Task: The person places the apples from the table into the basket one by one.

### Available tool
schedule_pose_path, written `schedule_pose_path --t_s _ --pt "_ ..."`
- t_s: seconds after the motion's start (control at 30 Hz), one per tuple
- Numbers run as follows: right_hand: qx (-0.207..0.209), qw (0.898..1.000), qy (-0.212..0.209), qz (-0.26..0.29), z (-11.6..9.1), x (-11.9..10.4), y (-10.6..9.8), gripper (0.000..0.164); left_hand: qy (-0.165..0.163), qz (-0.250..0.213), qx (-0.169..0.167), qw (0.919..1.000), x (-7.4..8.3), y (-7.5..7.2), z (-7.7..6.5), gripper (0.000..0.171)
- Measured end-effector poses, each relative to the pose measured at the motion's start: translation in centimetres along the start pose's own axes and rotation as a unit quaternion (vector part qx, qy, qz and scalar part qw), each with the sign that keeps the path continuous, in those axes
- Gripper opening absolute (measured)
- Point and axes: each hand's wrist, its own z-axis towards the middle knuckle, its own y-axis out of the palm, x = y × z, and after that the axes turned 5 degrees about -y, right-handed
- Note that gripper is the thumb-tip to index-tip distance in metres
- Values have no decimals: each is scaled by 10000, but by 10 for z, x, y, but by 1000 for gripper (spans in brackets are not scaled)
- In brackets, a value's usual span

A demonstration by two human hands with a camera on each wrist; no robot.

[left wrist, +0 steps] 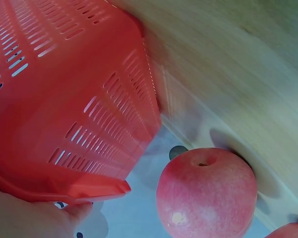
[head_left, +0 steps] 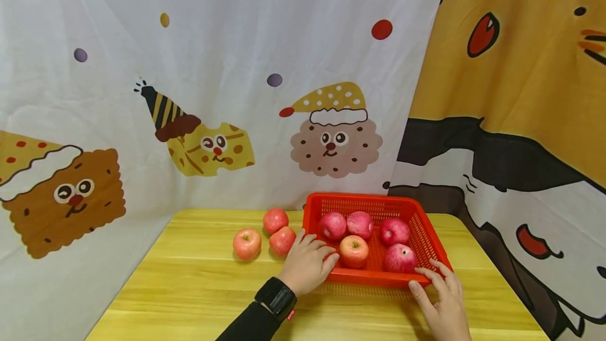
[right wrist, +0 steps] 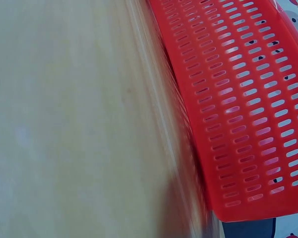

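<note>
A red plastic basket [head_left: 379, 278] with slotted walls stands on the wooden table, holding several apples. Most are deep pink, such as the apple [head_left: 333, 226] at its back left; a paler yellow-red apple [head_left: 353, 251] lies near the front. My left hand [head_left: 306, 263] grips the front left corner of the basket, its fingers over the rim; the left wrist view shows part of that hand [left wrist: 30, 218] against the rim. At the front right corner, my right hand [head_left: 442, 296] holds the rim between thumb and fingers. The right wrist view shows the basket's slotted side [right wrist: 243, 109].
Three apples lie on the table left of the basket: a yellow-red apple [head_left: 247, 244], a red apple [head_left: 275, 220] behind, and another apple [head_left: 282, 241] close by my left hand. A printed curtain [head_left: 213, 67] hangs behind the wooden table [head_left: 189, 278].
</note>
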Motion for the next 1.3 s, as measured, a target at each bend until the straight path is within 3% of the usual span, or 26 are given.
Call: schedule_pose_path --t_s 0.3,0.57,0.83,1.3 --pt "-49 10000 57 15 0 -1 -1 29 45 -8 147 9999 -3 8 0 42" --pt "-76 9999 108 -9 0 1 0 29 -7 -47 47 10000 -3 6 0 40" --pt "-52 9999 105 42 0 3 0 29 52 -86 157 9998 -1 3 0 39" --pt "-90 9999 114 83 1 1 -2 28 -55 -58 -71 9999 -2 3 0 36"
